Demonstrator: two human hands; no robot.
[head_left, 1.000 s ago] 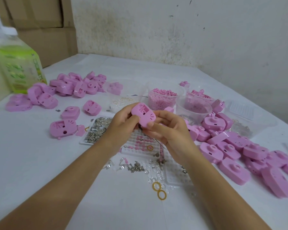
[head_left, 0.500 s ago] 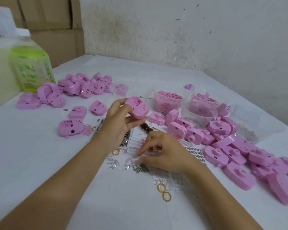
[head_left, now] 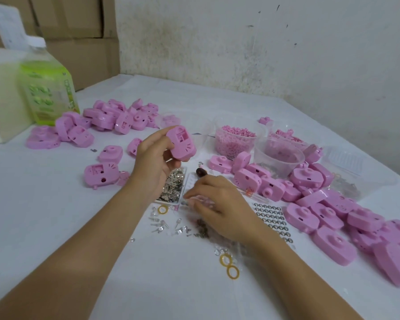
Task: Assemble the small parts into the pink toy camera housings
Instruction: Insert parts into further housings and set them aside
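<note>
While the left hand [head_left: 154, 163] holds one pink camera housing [head_left: 181, 144] raised above the table [head_left: 56, 227], fingers and thumb curled round its edge and its open inner side facing the camera, the right hand [head_left: 219, 205] lies palm down just near of it. Its curled fingertips [head_left: 188, 200] reach down onto a white compartment tray [head_left: 192, 181]; motion blur hides whether they pinch anything.

Touching that tray on the left, a shallow clear tray [head_left: 174, 187] is heaped with small silvery metal pieces. Farther back, a clear round tub [head_left: 236, 140] is filled nearly to the rim with tiny pink parts. Right of it a second clear tub [head_left: 279, 155] shows a pink layer through its wall, and a third tub [head_left: 286, 135] behind it holds larger pink pieces. A clear ribbed box [head_left: 346, 161] sits far right, contents unclear.

Loose housings lie piled on the right [head_left: 328, 204] and at the far left [head_left: 116, 116], beside a green bottle [head_left: 46, 88].
</note>
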